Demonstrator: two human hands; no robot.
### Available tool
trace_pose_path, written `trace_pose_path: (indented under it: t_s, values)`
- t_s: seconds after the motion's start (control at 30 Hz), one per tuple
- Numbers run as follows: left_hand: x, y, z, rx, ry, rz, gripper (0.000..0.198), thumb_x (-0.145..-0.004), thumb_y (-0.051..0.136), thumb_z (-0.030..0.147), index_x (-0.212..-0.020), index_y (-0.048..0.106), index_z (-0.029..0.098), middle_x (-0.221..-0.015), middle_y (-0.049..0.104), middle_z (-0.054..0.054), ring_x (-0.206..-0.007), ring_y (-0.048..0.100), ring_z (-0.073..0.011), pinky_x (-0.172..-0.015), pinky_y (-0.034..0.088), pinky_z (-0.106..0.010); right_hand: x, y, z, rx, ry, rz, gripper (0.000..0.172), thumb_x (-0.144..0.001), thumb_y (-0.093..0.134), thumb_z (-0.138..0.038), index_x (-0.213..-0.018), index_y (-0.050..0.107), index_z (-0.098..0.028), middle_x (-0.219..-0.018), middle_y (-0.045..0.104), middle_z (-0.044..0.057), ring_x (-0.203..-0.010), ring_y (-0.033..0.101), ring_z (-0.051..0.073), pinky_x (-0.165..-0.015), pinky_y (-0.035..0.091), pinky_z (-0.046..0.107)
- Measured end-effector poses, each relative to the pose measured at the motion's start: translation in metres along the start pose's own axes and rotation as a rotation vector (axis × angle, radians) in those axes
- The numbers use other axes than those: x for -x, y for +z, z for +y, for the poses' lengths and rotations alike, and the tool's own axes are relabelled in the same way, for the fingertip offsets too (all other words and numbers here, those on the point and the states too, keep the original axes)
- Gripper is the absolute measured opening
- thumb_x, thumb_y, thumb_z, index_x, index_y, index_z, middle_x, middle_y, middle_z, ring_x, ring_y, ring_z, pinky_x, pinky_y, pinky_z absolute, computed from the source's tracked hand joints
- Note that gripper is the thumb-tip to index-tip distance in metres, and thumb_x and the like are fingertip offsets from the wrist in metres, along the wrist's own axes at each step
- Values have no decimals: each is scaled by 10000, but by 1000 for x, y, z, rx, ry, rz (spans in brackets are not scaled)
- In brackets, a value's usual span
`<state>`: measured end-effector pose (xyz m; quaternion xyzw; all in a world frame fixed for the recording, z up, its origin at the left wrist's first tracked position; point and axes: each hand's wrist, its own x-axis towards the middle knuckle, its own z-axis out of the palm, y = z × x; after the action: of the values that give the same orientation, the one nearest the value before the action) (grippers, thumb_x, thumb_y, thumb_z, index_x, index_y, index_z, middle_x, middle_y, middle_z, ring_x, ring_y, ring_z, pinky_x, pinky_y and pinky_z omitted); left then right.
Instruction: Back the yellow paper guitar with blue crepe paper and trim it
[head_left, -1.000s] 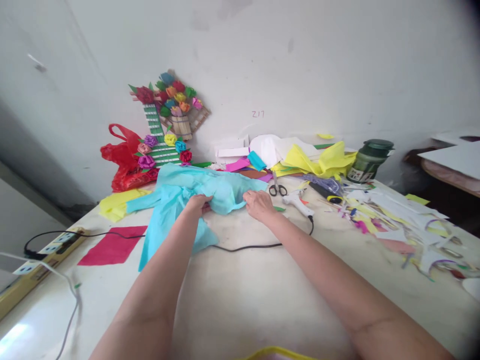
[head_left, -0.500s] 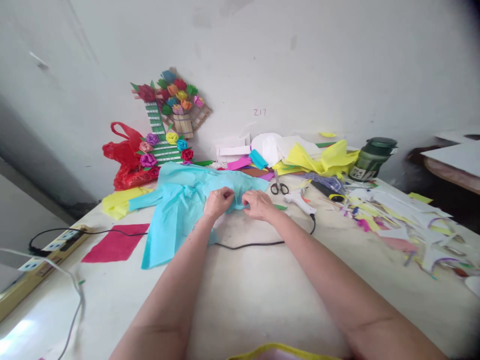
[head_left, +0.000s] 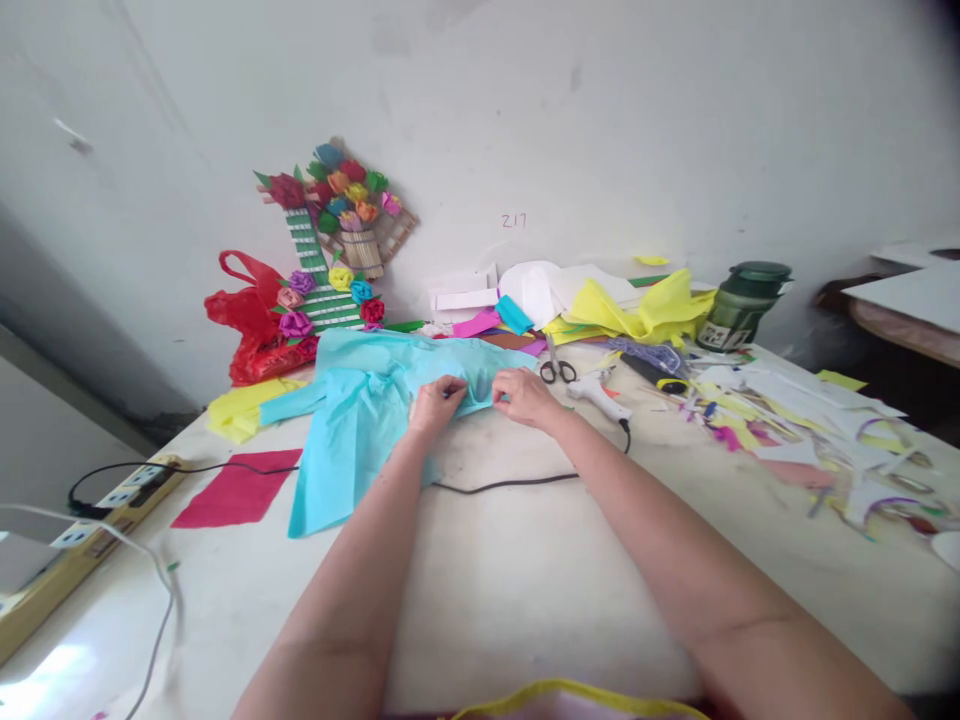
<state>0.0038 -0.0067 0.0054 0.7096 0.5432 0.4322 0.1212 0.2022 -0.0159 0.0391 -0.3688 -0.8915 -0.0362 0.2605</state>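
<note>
A crumpled sheet of light blue crepe paper (head_left: 352, 410) lies spread on the white table (head_left: 525, 580). My left hand (head_left: 439, 400) pinches the paper's near edge, fingers closed on it. My right hand (head_left: 525, 396) grips the same edge a little to the right, fingers also closed on the paper. The two hands are close together, almost touching. A black cord (head_left: 510, 483) runs across the table just in front of them.
Scissors (head_left: 556, 368) and a white glue gun (head_left: 598, 395) lie right of my hands. Paper scraps (head_left: 810, 430) litter the right side, with yellow paper (head_left: 645, 310) and a green jar (head_left: 739, 305) behind. A red sheet (head_left: 236, 490), power strip (head_left: 112, 495), red bag (head_left: 251, 315) and paper-flower craft (head_left: 337, 240) are left.
My left hand has moved right along the blue paper's edge toward my right hand, and both now pinch it close together. The paper has bunched slightly.
</note>
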Motion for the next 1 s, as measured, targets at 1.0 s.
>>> trace_pose_path:
  t_s: [1.0]
  values:
    - [7,-20,13,-35,113,-295,307,-633,642,405,-837,609,179,-740,631,-6,-644,561,-125,-630,458,-238,-3,8,-12,75,-103,50,146,-830,508,-163,-799,649,-177,-844,624,34,-771,537,139,-565,295,242]
